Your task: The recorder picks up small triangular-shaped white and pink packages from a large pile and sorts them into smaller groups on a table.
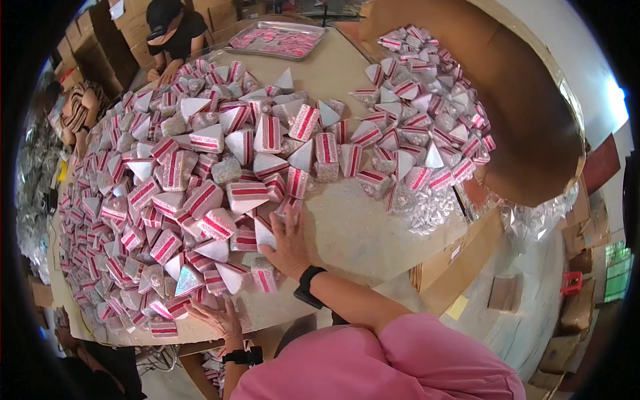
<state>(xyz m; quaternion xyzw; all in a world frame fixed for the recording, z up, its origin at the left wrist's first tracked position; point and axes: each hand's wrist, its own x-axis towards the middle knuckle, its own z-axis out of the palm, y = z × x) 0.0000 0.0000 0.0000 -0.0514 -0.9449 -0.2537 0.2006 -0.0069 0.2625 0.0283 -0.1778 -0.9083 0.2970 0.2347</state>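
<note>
The left hand (pixel 222 323) was positioned at the near edge of a large heap of pink-and-white wedges (pixel 203 198) with red stripes, its fingers apart and extended toward the nearest pieces; whether the fingertips touched a wedge could not be determined. The right hand (pixel 289 250) lay against the right side of the same heap with fingers spread, closed around nothing visible; its fingertips partly covered the adjoining wedges. The heap occupied the left and centre of the table (pixel 357 230), and its lower layers were hidden by the upper ones. Glare and glitter made individual wrappers hard to distinguish. A co-worker in a dark cap (pixel 175 30) was partly concealed behind the heap, and a dark-clothed figure (pixel 110 370) was cut off at the lower left.

Containers: a metal tray (pixel 293 57) at the far side held flat pink pieces (pixel 283 41). A large brown cardboard enclosure (pixel 533 133) stood at the right, beside a second heap of wedges (pixel 430 120) and small white pieces (pixel 427 212). Below the near table edge, a cardboard box (pixel 197 373), mostly obscured, contained further wedges
</note>
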